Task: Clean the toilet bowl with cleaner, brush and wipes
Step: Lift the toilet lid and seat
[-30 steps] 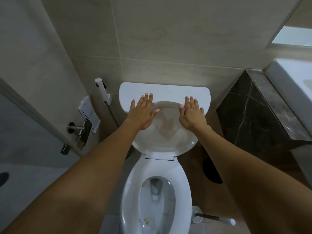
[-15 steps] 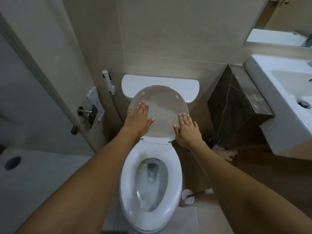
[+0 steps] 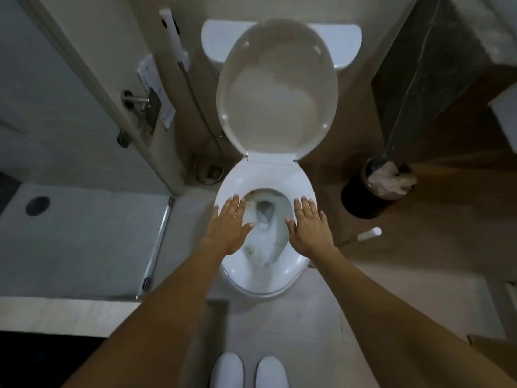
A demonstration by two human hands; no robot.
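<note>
Fingers straight and lightly spread, both hands hold nothing: the left hand (image 3: 228, 225) hovers over the left flank of the white oval plastic toilet seat (image 3: 279, 177), the right hand (image 3: 309, 224) over its right flank. The stained white ceramic bowl (image 3: 265, 233) lies between and just below them, its long axis running away from the person toward the raised white lid (image 3: 277, 88) and the cistern (image 3: 347, 43). The white-handled toilet brush (image 3: 369, 234) stands on the floor to the right of the bowl, so the right hand is nearer it. Beyond sits a black round waste bin (image 3: 361, 197). No cleaner bottle or wipes are in view.
</note>
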